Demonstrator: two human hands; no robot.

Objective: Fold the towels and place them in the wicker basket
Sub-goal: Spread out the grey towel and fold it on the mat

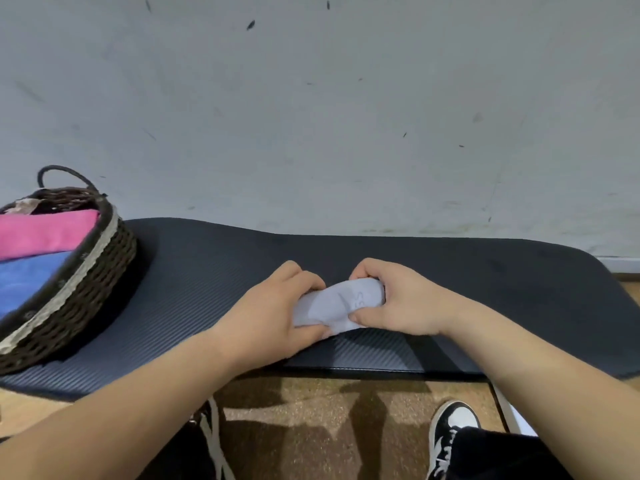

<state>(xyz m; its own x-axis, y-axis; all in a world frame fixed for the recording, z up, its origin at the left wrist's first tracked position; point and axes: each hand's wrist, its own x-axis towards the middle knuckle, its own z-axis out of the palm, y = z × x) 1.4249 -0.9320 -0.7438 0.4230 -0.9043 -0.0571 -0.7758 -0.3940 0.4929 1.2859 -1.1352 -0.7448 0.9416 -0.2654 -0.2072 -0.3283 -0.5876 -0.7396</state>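
A small pale lavender towel (341,304), folded into a compact bundle, is held just above the dark mat (207,271) near its front edge. My left hand (277,306) grips its left end and my right hand (401,299) grips its right end, fingers curled over the top and thumbs underneath. The dark wicker basket (93,289) stands at the left end of the mat. Inside it lie a folded pink towel (48,232) and a folded blue towel (24,282). Much of the lavender towel is hidden by my fingers.
The mat lies on a brown speckled floor (311,427) against a grey wall (311,116). The basket has a loop handle (62,171) at its far side. A black-and-white shoe (450,431) and dark trouser legs sit at the bottom of the view.
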